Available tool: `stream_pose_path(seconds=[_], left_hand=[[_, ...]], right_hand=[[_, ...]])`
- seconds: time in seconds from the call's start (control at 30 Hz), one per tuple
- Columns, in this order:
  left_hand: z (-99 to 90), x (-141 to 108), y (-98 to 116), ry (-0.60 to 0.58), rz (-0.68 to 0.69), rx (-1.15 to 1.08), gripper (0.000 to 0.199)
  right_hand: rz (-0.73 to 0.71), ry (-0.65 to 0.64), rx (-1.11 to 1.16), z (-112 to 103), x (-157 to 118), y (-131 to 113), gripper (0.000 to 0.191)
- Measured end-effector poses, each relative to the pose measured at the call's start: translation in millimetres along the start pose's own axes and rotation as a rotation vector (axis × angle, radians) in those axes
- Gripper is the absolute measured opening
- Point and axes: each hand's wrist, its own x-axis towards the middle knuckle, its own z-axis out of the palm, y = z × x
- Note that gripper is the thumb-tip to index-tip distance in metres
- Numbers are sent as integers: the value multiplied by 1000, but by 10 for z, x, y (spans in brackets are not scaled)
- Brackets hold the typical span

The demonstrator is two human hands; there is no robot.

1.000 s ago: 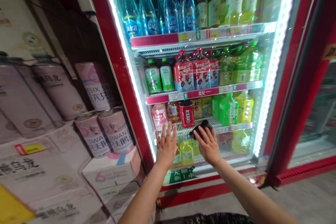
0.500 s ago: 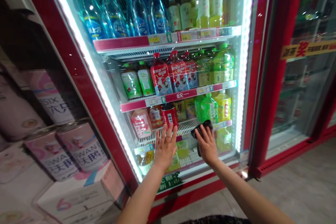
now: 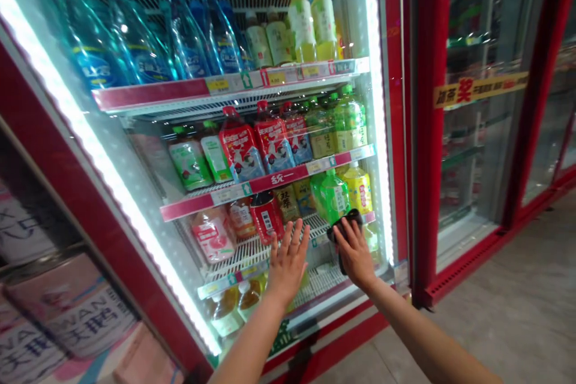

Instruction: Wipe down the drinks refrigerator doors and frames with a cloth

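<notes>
My left hand (image 3: 288, 267) is raised with its fingers spread, palm toward the glass-front drinks fridge. It appears over the lower shelf, just right of a red bottle with a black top (image 3: 266, 216). My right hand (image 3: 357, 255) presses a bunched black cloth (image 3: 355, 215) under its fingers, in front of a green bottle (image 3: 333, 195) and a yellow-labelled bottle (image 3: 359, 186). Whether the palms touch the glass is hard to tell. Part of the cloth hangs below the right palm.
Blue bottles (image 3: 186, 42) line the top shelf, and red cartoon-labelled bottles (image 3: 240, 144) stand on the middle one. Stacked pink cans (image 3: 85, 306) crowd the lower left. Another red-framed fridge (image 3: 438, 132) stands to the right above the grey tiled floor (image 3: 504, 306).
The view has turned right and come closer, so the fridge and shelves lie further left. Both hands have shifted right relative to the shelves, and the black cloth stays under my right hand.
</notes>
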Motion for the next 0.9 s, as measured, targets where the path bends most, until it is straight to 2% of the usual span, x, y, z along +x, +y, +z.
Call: stream_pose_path(seconds=[0.07, 0.13, 0.17, 0.23, 0.3, 0.37, 0.43, 0.53, 0.6, 0.67, 0.77, 0.83, 0.9], left_hand=[[40, 73, 76, -4, 38, -12, 107], [75, 172, 165, -9, 50, -33, 108], [90, 222, 212, -8, 52, -43, 110], [115, 307, 307, 2, 64, -61, 113], [134, 366, 393, 16, 85, -72, 115], [145, 416, 465, 24, 107, -79, 116], [153, 482, 527, 20, 123, -87, 114], [175, 633, 615, 3, 138, -102, 114], [208, 741, 670, -12, 146, -113, 117], [256, 821, 715, -33, 148, -117, 123], [326, 869, 747, -65, 149, -125, 129], [353, 871, 749, -77, 148, -141, 130], [359, 869, 744, -88, 146, -149, 129]], right_hand=[[-172, -99, -6, -57, 167, 95, 71], [-217, -120, 3, -127, 374, 289, 68], [-174, -90, 13, -154, 440, 404, 68], [12, 29, 42, -175, 439, 620, 69], [219, 159, 69, -152, 286, 755, 72], [324, 205, 84, -118, 119, 800, 74], [308, 167, 78, -115, 90, 813, 75], [222, 94, 48, -187, 367, 927, 75], [210, 101, 37, -241, 584, 1095, 74], [255, 145, 29, -250, 624, 1280, 74], [397, 210, -15, -141, 256, 1438, 74], [494, 229, -36, -32, -86, 1431, 75], [578, 232, -19, 43, -274, 1383, 75]])
